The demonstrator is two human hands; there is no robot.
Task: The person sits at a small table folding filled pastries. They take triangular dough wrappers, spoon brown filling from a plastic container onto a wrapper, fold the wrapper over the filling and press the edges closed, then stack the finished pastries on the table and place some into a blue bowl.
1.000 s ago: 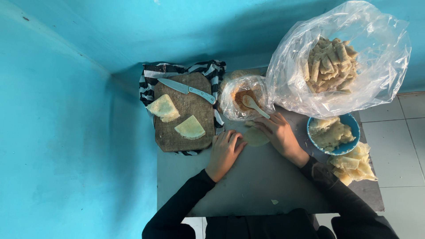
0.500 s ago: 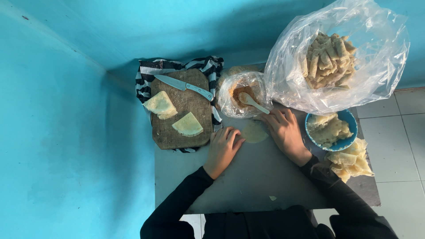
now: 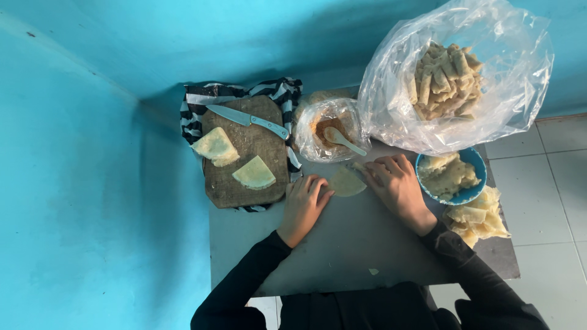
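A pale, thin wrapper piece (image 3: pixel 346 182) lies on the grey table (image 3: pixel 342 244) between my hands. My left hand (image 3: pixel 304 205) rests flat on the table, its fingertips touching the wrapper's left edge. My right hand (image 3: pixel 396 183) presses fingers onto the wrapper's right corner. Just beyond the wrapper stands a plastic-lined bowl of brown filling (image 3: pixel 327 131) with a white spoon (image 3: pixel 342 140) in it.
A wooden cutting board (image 3: pixel 244 177) on a striped cloth (image 3: pixel 194 101) holds two wrapper pieces (image 3: pixel 215 146) and a knife (image 3: pixel 247 120). A large clear bag of rolled pieces (image 3: pixel 446 79), a blue bowl (image 3: pixel 468 194) and a pile of wrappers (image 3: pixel 477 217) lie right. Blue walls close in.
The view has shifted slightly. Both hands have stayed at the wrapper, with my right fingers working along its right edge.
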